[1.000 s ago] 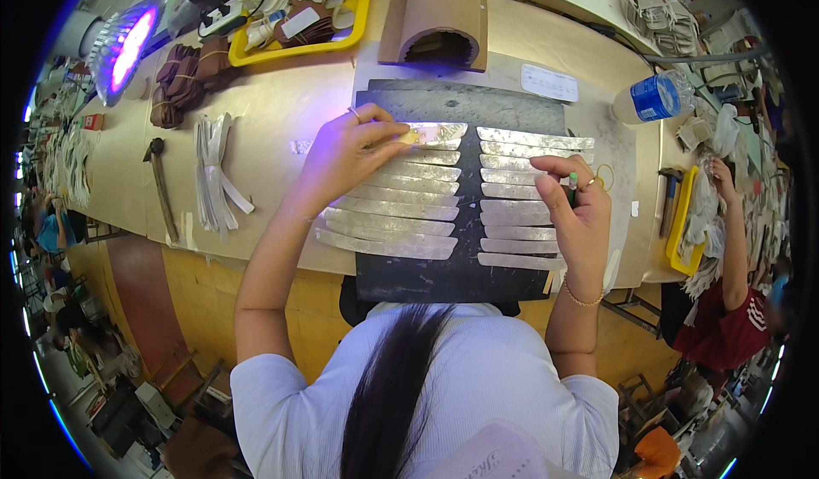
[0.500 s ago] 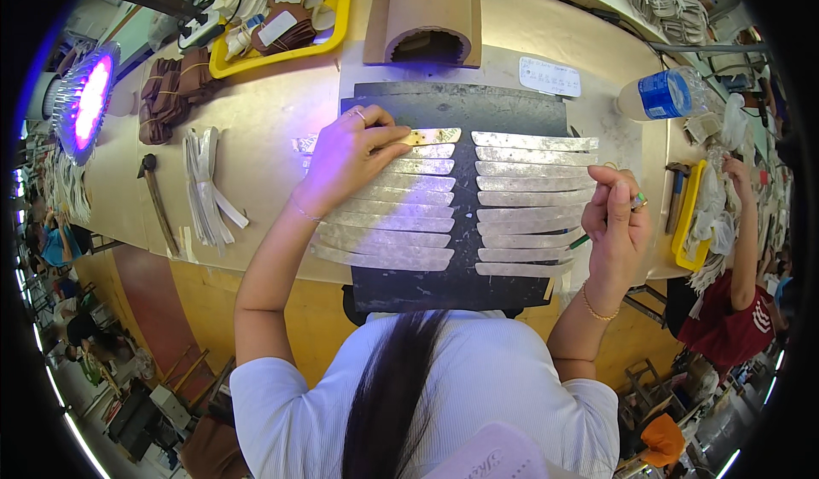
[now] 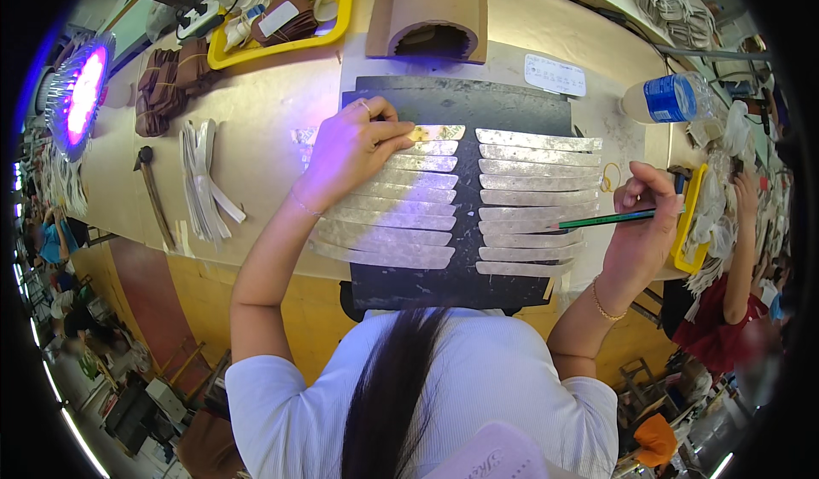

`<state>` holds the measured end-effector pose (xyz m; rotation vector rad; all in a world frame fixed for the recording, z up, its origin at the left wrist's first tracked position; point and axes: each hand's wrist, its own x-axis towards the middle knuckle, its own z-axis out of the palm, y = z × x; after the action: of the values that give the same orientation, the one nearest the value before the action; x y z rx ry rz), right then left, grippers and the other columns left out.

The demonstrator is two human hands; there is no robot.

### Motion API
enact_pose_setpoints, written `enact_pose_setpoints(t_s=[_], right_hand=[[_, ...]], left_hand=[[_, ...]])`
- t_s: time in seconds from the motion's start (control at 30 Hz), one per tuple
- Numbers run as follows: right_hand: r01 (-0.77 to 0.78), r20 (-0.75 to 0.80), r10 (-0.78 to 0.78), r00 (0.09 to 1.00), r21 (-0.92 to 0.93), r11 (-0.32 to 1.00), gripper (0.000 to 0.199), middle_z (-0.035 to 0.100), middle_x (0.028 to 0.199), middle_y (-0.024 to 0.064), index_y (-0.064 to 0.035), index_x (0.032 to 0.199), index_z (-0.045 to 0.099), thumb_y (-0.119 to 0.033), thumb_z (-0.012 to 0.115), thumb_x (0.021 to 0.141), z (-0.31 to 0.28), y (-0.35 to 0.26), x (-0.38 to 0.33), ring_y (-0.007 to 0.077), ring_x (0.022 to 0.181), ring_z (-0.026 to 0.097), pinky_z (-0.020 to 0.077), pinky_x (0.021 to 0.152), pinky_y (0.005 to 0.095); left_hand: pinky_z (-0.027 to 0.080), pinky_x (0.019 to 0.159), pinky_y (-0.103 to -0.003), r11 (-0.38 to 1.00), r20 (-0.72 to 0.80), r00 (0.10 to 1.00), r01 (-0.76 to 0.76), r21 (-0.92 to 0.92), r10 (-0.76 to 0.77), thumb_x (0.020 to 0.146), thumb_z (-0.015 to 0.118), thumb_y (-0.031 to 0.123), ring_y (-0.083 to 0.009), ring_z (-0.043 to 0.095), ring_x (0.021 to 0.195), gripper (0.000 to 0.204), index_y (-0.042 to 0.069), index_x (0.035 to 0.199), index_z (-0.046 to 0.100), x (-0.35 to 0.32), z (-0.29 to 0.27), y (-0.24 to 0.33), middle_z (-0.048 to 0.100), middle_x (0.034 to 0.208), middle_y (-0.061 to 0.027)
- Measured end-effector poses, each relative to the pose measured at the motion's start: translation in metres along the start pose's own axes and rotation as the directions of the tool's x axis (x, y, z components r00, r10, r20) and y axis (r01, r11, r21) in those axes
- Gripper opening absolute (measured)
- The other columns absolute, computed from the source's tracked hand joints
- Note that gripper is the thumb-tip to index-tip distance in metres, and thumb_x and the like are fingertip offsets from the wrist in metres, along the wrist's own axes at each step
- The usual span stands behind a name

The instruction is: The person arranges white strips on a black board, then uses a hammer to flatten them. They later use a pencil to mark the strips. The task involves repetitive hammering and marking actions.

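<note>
Two columns of thin, curved, silvery-grey strips lie on a dark board (image 3: 468,214), the left strips (image 3: 405,209) and the right strips (image 3: 539,183) with a gap between them. My left hand (image 3: 358,150) is at the top of the left column, its finger and thumb closed on a yellowish, dark-marked strip (image 3: 445,133). Its palm hides the left ends of the upper strips. Off the right column, my right hand (image 3: 644,227) grips a green pencil (image 3: 610,220). The pencil points left, its tip over the strips' right ends.
A brown half-pipe form (image 3: 431,10) stands behind the board. Farther left are a yellow tray (image 3: 281,55), brown bundles (image 3: 162,95), a hammer (image 3: 154,197), pale strips (image 3: 201,180) and a glowing lamp (image 3: 83,95). A bottle (image 3: 670,98) and another person's hand (image 3: 745,196) are right.
My right hand has moved right, away from the strips, and the pencil now shows along its length, lying nearly level. My left hand stays at the top left strip.
</note>
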<state>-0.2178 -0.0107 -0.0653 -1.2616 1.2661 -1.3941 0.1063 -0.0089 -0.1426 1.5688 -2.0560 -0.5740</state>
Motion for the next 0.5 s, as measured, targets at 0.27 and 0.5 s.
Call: enact_pose_setpoints(t_s=[0.27,0.5], right_hand=[[-0.035,0.148,0.016,0.989,0.127,0.991,0.072,0.061,0.095,0.0196,0.0073,0.108,0.053,-0.059,0.027,0.101,0.005,-0.005,0.001,0.0244,0.069,0.067,0.0572,0.062,0.0301],[0.034,0.214,-0.062,0.975,0.133,0.991,0.037,0.059,0.101,0.0192,0.0055,0.101,0.053,-0.032,0.051,0.101,0.018,0.001,0.005,0.0269,0.078,0.069,0.0589,0.073,0.0327]], left_hand=[[0.049,0.072,-0.03,0.999,0.01,1.0,0.024,-0.033,-0.024,0.078,0.077,0.018,-0.0199,0.061,0.078,0.021,0.008,0.097,0.076,0.0,0.002,-0.003,0.061,0.085,-0.0044],[0.049,0.071,-0.03,0.998,0.015,0.999,0.037,-0.042,-0.036,0.078,0.077,0.019,-0.0201,0.061,0.077,0.019,0.009,0.094,0.077,0.001,0.002,-0.005,0.061,0.084,-0.0038]])
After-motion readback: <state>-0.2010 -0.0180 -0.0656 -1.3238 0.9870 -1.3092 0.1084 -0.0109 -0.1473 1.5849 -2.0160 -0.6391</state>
